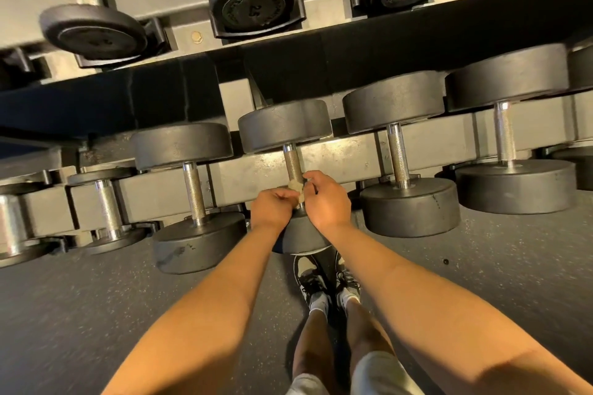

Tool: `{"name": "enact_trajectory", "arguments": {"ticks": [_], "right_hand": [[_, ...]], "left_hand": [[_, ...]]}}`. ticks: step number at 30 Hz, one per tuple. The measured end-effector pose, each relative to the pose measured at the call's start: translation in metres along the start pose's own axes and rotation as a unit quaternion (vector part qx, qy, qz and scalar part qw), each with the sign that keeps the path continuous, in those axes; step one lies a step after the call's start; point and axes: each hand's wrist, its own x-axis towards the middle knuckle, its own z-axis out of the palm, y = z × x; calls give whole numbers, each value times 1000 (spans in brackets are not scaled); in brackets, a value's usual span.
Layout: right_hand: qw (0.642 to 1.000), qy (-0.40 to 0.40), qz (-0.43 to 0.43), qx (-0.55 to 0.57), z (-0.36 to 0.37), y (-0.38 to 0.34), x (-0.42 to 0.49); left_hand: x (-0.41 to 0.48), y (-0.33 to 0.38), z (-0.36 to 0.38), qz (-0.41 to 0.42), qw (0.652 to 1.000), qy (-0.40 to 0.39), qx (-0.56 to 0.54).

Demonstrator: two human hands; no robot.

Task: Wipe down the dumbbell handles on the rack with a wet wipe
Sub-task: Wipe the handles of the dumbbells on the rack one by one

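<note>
On the lower shelf of the rack (340,155), at the near end of the middle dumbbell handle (292,161): wet wipe (296,187) bunched between two hands.
Gripped in the curled fingers of the left hand (272,207) and pinched at its edge by the right hand (325,199), sits crumpled against the knurled steel just above the near weight head (305,240). Looks thin, soft and damp, likely to snag on the knurling; best wrapped right round the bar and held snug. Needs no lifting of the dumbbell: heavy, stiff, settled in its cradle, probably steady under a firm rub.
</note>
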Motion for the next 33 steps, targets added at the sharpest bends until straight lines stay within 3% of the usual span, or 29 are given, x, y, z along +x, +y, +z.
{"name": "enact_trajectory", "arguments": {"ticks": [5, 10, 15, 18, 20, 23, 28, 33], "right_hand": [[999, -34, 14, 15, -4, 6, -10], [997, -45, -5, 62, -14, -3, -11], [991, -51, -22, 118, -11, -10, 2], [993, -18, -20, 119, -11, -13, 14], [993, 50, -20, 107, -8, -17, 23], [986, 98, -66, 117, 3, -28, 38], [990, 34, -135, 18, 13, -28, 47], [997, 6, -77, 18, 3, -18, 31]], "left_hand": [[-7, 0, -2, -20, 999, -17, -19], [-26, -3, 8, 33, 994, -1, -105], [-25, 6, 9, 69, 991, 13, -111], [-22, 4, 6, 84, 989, 34, -114], [-21, 1, 10, 72, 989, 72, -104], [-19, -1, 17, 46, 992, 117, -10], [-17, -5, 18, 58, 991, 121, 10], [-20, 0, 16, 27, 994, 108, 18]]}}
